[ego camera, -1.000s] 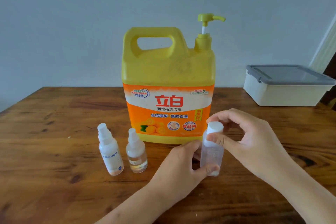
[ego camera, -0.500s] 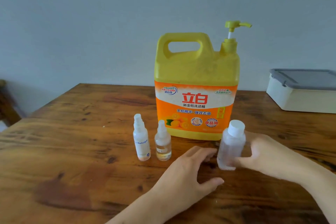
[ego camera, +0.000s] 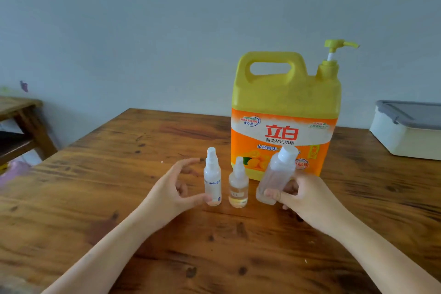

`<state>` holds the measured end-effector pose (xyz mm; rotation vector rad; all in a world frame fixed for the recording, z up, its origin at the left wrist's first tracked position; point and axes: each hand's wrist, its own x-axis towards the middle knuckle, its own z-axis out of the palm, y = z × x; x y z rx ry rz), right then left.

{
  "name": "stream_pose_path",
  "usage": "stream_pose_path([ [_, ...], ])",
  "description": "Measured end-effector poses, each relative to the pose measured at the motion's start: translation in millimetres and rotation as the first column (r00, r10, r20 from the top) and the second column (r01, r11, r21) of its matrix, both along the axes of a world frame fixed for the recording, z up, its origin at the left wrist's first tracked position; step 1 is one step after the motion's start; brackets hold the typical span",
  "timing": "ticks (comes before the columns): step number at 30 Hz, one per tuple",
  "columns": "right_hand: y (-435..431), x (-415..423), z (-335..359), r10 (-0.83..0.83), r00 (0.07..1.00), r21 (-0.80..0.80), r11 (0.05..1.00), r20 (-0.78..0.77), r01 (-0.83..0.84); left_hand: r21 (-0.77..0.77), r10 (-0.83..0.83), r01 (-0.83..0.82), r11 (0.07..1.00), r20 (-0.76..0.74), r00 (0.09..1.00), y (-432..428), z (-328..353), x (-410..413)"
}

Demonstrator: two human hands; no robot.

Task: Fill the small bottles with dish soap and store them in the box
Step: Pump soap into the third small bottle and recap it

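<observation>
Counting left to right: left hand fingers were spread wide, thumb tip touching tall spray bottle; short spray bottle stood at its 3 o'clock; right hand gripped tilted capped bottle. Three small bottles, one soap jug at their 12 o'clock, one lidded box at jug's 3 o'clock.

The wooden table is showing knotty grain under a faintly glossy varnish. Near its far edge the plastic jug is looking matt above a smooth label, and the box is showing smooth plastic.
</observation>
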<state>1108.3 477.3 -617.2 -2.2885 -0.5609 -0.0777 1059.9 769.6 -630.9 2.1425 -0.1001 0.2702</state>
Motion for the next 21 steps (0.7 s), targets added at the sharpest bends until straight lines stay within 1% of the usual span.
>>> stream_pose_path([
  [3,16,0,-5,0.059,0.998,0.019,0.998,-0.002,-0.059,0.099,-0.085,0.099,0.990,-0.138,0.987,-7,-2,17],
  [5,21,1,-11,0.084,0.996,0.015,0.996,-0.004,-0.084,0.096,-0.160,0.177,0.980,-0.163,0.974,-16,-2,28],
  [8,23,4,-20,0.103,0.995,0.021,0.994,0.017,-0.103,0.102,-0.212,0.227,0.968,-0.142,0.967,-28,-2,37],
  [12,17,5,-23,0.072,0.997,0.048,0.996,0.026,-0.074,0.092,-0.195,0.207,0.974,-0.127,0.973,-35,-6,43],
  [18,-16,-3,-13,0.062,0.998,0.000,0.998,0.015,-0.062,0.073,-0.256,0.266,0.961,-0.114,0.960,-65,-7,47],
  [21,-32,-8,-11,0.038,0.999,-0.022,0.999,-0.024,-0.039,0.063,-0.300,0.308,0.949,-0.112,0.947,-78,-6,47],
])
